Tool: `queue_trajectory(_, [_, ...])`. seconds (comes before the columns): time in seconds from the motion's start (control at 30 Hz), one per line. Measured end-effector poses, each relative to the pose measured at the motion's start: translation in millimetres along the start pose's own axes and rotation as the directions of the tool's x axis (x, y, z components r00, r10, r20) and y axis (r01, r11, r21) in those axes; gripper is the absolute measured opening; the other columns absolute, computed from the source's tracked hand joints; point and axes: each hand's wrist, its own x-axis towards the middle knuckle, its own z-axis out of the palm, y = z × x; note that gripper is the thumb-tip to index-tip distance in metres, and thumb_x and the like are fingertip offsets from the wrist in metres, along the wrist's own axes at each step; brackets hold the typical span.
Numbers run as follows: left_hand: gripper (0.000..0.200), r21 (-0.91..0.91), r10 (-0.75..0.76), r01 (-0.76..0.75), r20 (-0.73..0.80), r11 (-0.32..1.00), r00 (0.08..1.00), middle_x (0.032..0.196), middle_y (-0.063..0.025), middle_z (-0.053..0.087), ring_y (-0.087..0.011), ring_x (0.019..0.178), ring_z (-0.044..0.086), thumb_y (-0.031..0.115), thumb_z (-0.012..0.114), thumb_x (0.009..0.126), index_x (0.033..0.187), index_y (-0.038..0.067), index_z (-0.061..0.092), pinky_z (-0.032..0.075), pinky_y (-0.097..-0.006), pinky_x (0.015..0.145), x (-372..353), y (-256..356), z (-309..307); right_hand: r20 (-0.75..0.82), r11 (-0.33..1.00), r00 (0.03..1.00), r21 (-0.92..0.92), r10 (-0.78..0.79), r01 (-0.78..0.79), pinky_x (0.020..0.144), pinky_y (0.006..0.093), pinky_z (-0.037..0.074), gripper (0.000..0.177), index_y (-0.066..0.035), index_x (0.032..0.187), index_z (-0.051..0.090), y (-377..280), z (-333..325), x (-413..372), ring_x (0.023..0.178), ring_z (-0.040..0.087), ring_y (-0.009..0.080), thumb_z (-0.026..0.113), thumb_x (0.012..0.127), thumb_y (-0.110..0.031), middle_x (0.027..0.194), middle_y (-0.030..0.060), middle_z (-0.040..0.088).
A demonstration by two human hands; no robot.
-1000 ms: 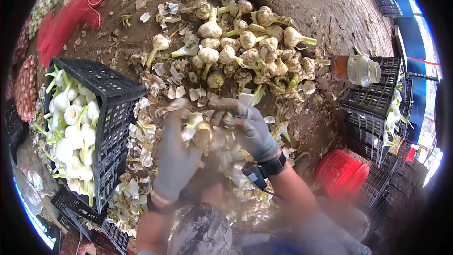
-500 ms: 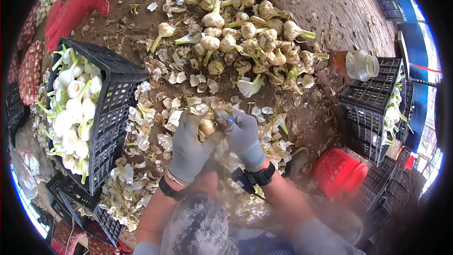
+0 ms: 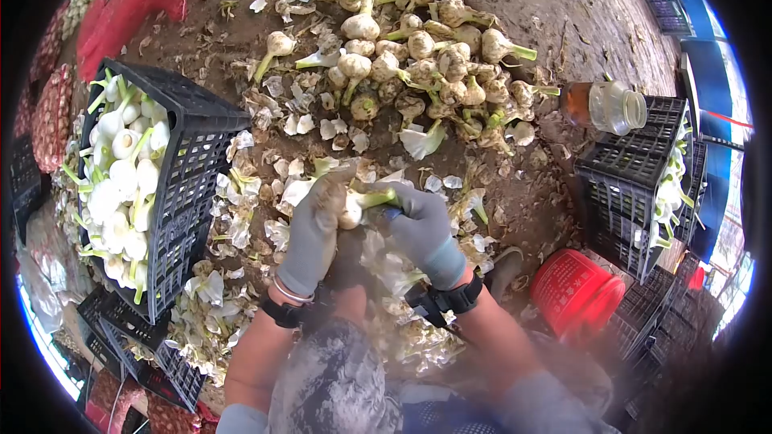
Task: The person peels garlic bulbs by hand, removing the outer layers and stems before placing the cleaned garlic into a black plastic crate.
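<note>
Garlic bulb [image 3: 351, 214] rests in the left hand's [image 3: 309, 233] closed fingers above the ground [image 3: 527, 213]; right hand's [image 3: 420, 229] fingers curl at its stem [image 3: 375, 198] — grip unclear. Light, steady support — thumbs well apart — should avoid bruising.

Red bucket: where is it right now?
In the head view, the red bucket is at lower right, out past the right hand and just below the black crate.
</note>
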Motion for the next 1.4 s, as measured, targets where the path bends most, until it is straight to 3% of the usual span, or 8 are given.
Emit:
queue_trajectory(0.27, [0.057, -0.197, -0.382, 0.482, 0.391, 0.854, 0.837, 0.081, -0.0056, 0.065, -0.0114, 0.052, 0.056, 0.057, 0.037, 0.103, 0.128, 0.009, 0.057, 0.04, -0.0242, 0.044, 2, -6, -20, 0.188, 0.674, 0.834, -0.509, -0.519, 0.535, 0.088, 0.0376, 0.05, 0.057, -0.009, 0.125, 0.063, 14, -9, 14, 0.1, 0.064, 0.0323, 0.063, 0.072, 0.009, 0.103, 0.0111, 0.065])
queue_trajectory(0.33, [0.053, -0.228, -0.341, 0.443, 0.377, 0.867, 0.861, 0.086, -0.0065, 0.067, -0.0132, 0.057, 0.06, 0.052, 0.042, 0.104, 0.133, 0.009, 0.055, 0.047, -0.0252, 0.049, 2, -11, -13, -0.228, 0.93, 0.912, -0.219, -0.342, 0.295, 0.096, 0.0351, 0.049, 0.053, -0.005, 0.126, 0.061, 21, -4, 12, 0.111, 0.063, 0.0273, 0.068, 0.074, 0.006, 0.118, 0.0126, 0.064])
queue_trajectory(0.53, [0.042, -0.354, -0.275, 0.371, 0.292, 0.859, 0.916, 0.103, -0.0052, 0.068, -0.0128, 0.087, 0.065, 0.034, 0.048, 0.104, 0.124, -0.001, 0.059, 0.054, -0.0271, 0.079, 4, -7, -2, -0.088, 0.94, 0.942, 0.078, -0.324, 0.331, 0.095, 0.0271, 0.047, 0.042, 0.001, 0.125, 0.061, 46, 1, -18, 0.107, 0.06, 0.0143, 0.074, 0.085, -0.005, 0.116, 0.0062, 0.063])
queue_trajectory(0.8, [0.022, 0.476, 0.18, -0.15, -0.019, 0.867, 0.983, 0.091, 0.0011, 0.064, -0.0047, 0.082, 0.052, 0.019, 0.063, 0.098, 0.109, 0.0, 0.065, 0.045, -0.0231, 0.073, -28, 11, -16, -0.111, 0.892, 0.956, 0.403, 0.272, -0.207, 0.072, 0.0215, 0.049, 0.012, -0.001, 0.099, 0.07, 12, -3, -21, 0.077, 0.061, 0.006, 0.068, 0.092, -0.011, 0.088, 0.0005, 0.069])
queue_trajectory(0.93, [0.021, 0.188, 0.351, -0.314, -0.22, 0.931, 0.91, 0.086, -0.0102, 0.069, -0.0154, 0.07, 0.064, 0.015, 0.068, 0.094, 0.107, 0.0, 0.061, 0.051, -0.0283, 0.065, -50, 23, -19, -0.241, 0.775, 0.946, 0.632, 0.215, -0.015, 0.063, 0.0225, 0.046, 0.014, 0.001, 0.102, 0.069, 49, -16, -15, 0.066, 0.056, 0.0075, 0.066, 0.093, -0.01, 0.087, 0.0011, 0.068])
queue_trajectory(1.07, [0.041, 0.629, 0.131, 0.114, -0.33, 0.769, 0.935, 0.099, -0.017, 0.071, -0.0235, 0.089, 0.071, 0.019, 0.07, 0.091, 0.124, -0.001, 0.058, 0.055, -0.0323, 0.078, -39, 29, -49, -0.26, 0.916, 0.963, 0.399, 0.076, 0.035, 0.065, 0.0235, 0.048, 0.014, 0.001, 0.1, 0.068, 41, -19, -22, 0.075, 0.06, 0.008, 0.062, 0.095, -0.012, 0.09, 0.003, 0.067])
queue_trajectory(1.2, [0.036, 0.699, 0.473, -0.36, 0.035, 0.618, 0.88, 0.102, -0.0175, 0.066, -0.0286, 0.092, 0.064, 0.016, 0.07, 0.088, 0.12, 0.002, 0.062, 0.05, -0.037, 0.084, -24, 13, -27, -0.215, 0.897, 0.96, 0.437, 0.179, -0.069, 0.08, 0.0302, 0.054, 0.024, 0.002, 0.117, 0.066, 58, -15, -18, 0.093, 0.065, 0.0143, 0.055, 0.096, -0.001, 0.106, 0.0073, 0.068])
queue_trajectory(1.4, [0.02, 0.356, 0.203, -0.257, 0.183, 0.899, 0.962, 0.091, -0.0081, 0.062, -0.0199, 0.086, 0.06, 0.021, 0.068, 0.092, 0.099, 0.002, 0.067, 0.047, -0.0313, 0.081, -14, 16, -15, -0.178, 0.953, 0.983, 0.302, 0.037, 0.018, 0.09, 0.0323, 0.057, 0.027, 0.005, 0.121, 0.061, 53, -4, -24, 0.099, 0.066, 0.0181, 0.05, 0.097, -0.001, 0.112, 0.0098, 0.066])
